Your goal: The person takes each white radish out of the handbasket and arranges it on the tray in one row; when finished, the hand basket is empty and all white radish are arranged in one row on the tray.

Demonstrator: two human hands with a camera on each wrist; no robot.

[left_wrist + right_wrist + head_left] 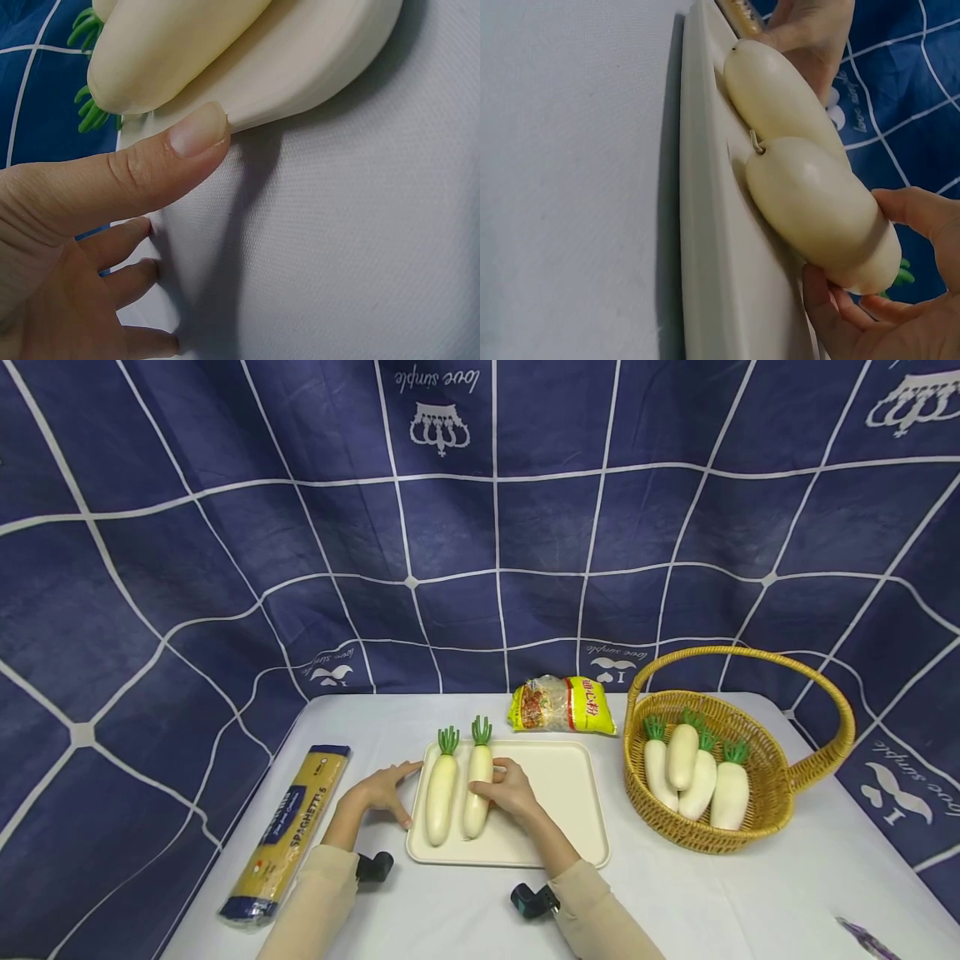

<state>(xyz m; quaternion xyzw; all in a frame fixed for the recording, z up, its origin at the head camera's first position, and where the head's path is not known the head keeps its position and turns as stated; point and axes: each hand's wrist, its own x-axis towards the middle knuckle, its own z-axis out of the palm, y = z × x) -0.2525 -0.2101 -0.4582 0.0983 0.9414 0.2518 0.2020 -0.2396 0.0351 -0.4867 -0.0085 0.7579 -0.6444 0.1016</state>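
Two white radishes with green tops lie side by side on a cream tray (543, 802) in the head view. My right hand (513, 789) holds the right-hand radish (477, 789), thumb on one side and fingers on the other. The right wrist view shows this radish (817, 202) between the thumb and fingers, close against the left radish (780, 94). By the tray's left edge is my left hand (382, 792), fingers spread and holding nothing. In the left wrist view, its thumb (161, 161) is at the tray rim (330, 82).
A wicker basket (637, 789) with a tall handle stands at the right, holding several white radishes (729, 797). Behind the tray lies a yellow food packet (592, 706). A spaghetti pack (288, 835) lies at left, and a pen (866, 937) at the front right.
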